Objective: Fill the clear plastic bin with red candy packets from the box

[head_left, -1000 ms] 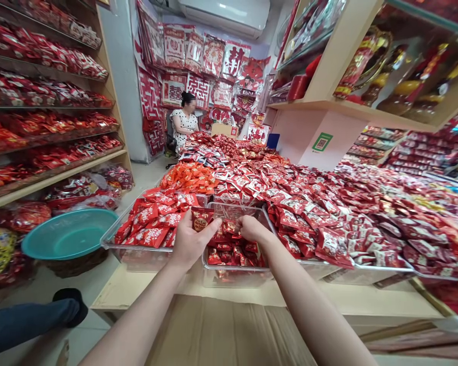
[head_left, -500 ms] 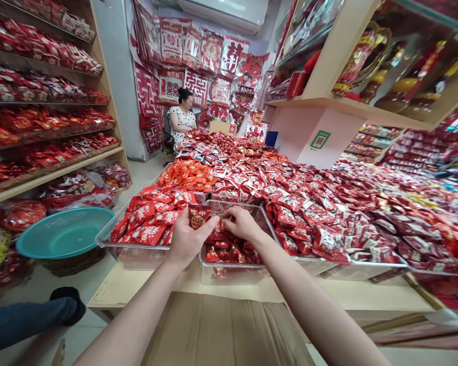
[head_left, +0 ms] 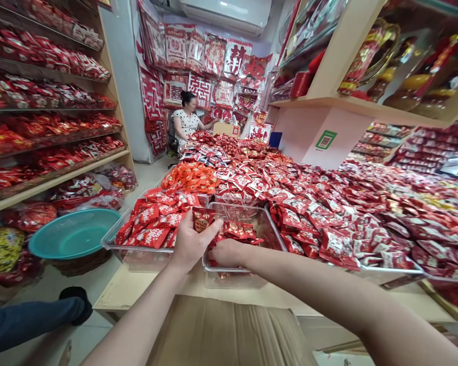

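My left hand (head_left: 191, 238) is closed around a small dark red snack packet (head_left: 203, 220) with gold print, its thumb pressed across the front. It is raised over the left rim of a clear plastic bin (head_left: 269, 218). Lower and to the right, my right hand (head_left: 227, 252) reaches into the near end of that bin, fingers curled downward. What those fingers grip is hidden. More red packets (head_left: 240, 231) lie in the bin just beyond it. Brighter red packets (head_left: 152, 218) fill the clear bin (head_left: 112, 245) to the left.
Heaped packets (head_left: 301, 203) spread back and right across the display. Cardboard (head_left: 229, 330) is in front of me below the wooden ledge (head_left: 118, 295). A teal basin (head_left: 74, 234) and a leg (head_left: 34, 317) are at left. A person (head_left: 185, 122) sits behind; a cabinet (head_left: 351, 101) overhangs right.
My right hand has left the left hand's side and moved down toward me into the near end of the bin. My left hand keeps the packet. The seated person's arm now reaches forward.
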The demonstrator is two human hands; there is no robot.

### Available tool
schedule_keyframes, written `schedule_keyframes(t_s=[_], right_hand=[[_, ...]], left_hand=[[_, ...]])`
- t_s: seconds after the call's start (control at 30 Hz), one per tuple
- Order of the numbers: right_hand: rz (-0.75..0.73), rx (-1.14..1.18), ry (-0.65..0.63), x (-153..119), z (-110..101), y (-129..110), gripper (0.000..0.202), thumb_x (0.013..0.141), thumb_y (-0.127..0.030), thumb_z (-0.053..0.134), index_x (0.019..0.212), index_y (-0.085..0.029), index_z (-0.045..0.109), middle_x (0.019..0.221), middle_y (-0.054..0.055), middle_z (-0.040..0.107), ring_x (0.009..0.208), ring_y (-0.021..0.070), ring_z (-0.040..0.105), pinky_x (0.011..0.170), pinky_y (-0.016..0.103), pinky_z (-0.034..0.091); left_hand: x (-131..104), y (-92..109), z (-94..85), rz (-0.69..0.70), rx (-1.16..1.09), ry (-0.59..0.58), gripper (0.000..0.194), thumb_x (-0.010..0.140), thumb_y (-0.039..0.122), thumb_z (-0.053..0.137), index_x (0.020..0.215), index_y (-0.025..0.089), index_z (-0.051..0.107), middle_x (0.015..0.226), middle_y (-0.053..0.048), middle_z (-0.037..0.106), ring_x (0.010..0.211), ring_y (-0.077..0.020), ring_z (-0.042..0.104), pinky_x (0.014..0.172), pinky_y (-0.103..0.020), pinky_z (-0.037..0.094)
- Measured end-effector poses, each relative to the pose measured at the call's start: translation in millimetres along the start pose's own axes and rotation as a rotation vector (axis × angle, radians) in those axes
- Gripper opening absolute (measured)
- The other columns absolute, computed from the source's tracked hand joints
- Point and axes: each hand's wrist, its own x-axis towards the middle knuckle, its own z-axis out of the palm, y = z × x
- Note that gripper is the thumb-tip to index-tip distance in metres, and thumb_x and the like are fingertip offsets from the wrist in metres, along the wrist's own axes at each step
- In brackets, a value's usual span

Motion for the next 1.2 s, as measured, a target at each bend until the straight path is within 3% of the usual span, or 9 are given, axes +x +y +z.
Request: schedule_keyframes(t_s=[0.27,0.5,0.67,0.8,0.97,1.07,1.2], right_hand=[[-0.056,-0.152,-0.086,1.3,-9.9,-6.8,0.025,0.081,-0.011,0.044,0.094,-0.016,0.065,0.094,0.009,0.068,0.084,0.0234,0.064,0.064,0.032,0.05],[-0.05,-0.158,-0.021,-0.1,-9.4,-8.8,0.025,0.081,-0.012,0.044,0.091,-0.013,0.066,0.094,0.011,0.068,0.081,0.0224,0.064,0.068,0.032,0.049],[-0.017,-0.082,0.027,-6.7,-15.0,-8.5,0.021,0.074,-0.016,0.049,0.085,-0.014,0.067,0.083,0.009,0.069,0.071,0.0217,0.062,0.057,0.029,0.046],[0.125,0.301,0.215,-18.5,-21.0,10.1,0.014,0.063,-0.02,0.053,0.074,-0.015,0.062,0.066,0.004,0.063,0.056,0.0154,0.054,0.048,0.023,0.039],[0.139,1.069,0.582,-36.5,-32.4,42.9,0.013,0.06,-0.012,0.042,0.068,-0.017,0.051,0.058,-0.005,0.049,0.05,0.0071,0.041,0.047,0.017,0.033],[0.059,1.383,0.678,-43.3,-36.3,50.7,0.016,0.058,-0.014,0.043,0.071,-0.017,0.05,0.054,-0.007,0.043,0.043,0.005,0.031,0.041,0.017,0.024],[-0.046,1.561,0.714,-45.2,-35.3,50.8,0.019,0.058,-0.015,0.048,0.077,-0.017,0.052,0.053,-0.008,0.042,0.038,0.0035,0.025,0.037,0.016,0.019]], left_hand=[[-0.5,0.2,0.3,-0.009,-0.008,0.012,0.018,0.063,0.025,0.068,0.073,0.021,0.054,0.063,0.005,0.061,0.054,-0.0121,0.056,0.055,-0.025,0.047],[-1.1,0.5,-2.4,-0.028,-0.016,-0.006,0.017,0.065,0.025,0.068,0.074,0.021,0.054,0.06,0.006,0.06,0.052,-0.012,0.056,0.053,-0.025,0.047],[-0.7,1.6,-3.4,-0.045,-0.055,0.013,0.017,0.065,0.024,0.068,0.074,0.021,0.055,0.062,0.006,0.061,0.054,-0.0117,0.057,0.056,-0.024,0.047],[0.5,2.6,-4.8,-0.088,-0.1,0.02,0.017,0.064,0.024,0.069,0.074,0.019,0.056,0.063,0.005,0.063,0.052,-0.0113,0.057,0.056,-0.025,0.048],[4.1,4.7,-5.7,-0.139,-0.184,0.072,0.02,0.067,0.029,0.065,0.08,0.021,0.052,0.059,0.006,0.059,0.05,-0.0112,0.058,0.05,-0.024,0.048],[5.8,6.6,-5.3,-0.137,-0.188,0.096,0.023,0.067,0.03,0.064,0.086,0.022,0.053,0.07,0.006,0.061,0.05,-0.0087,0.056,0.051,-0.023,0.047],[6.4,5.4,-4.7,-0.145,-0.085,0.064,0.028,0.067,0.03,0.065,0.092,0.02,0.058,0.081,0.002,0.065,0.052,-0.0088,0.057,0.053,-0.024,0.047]])
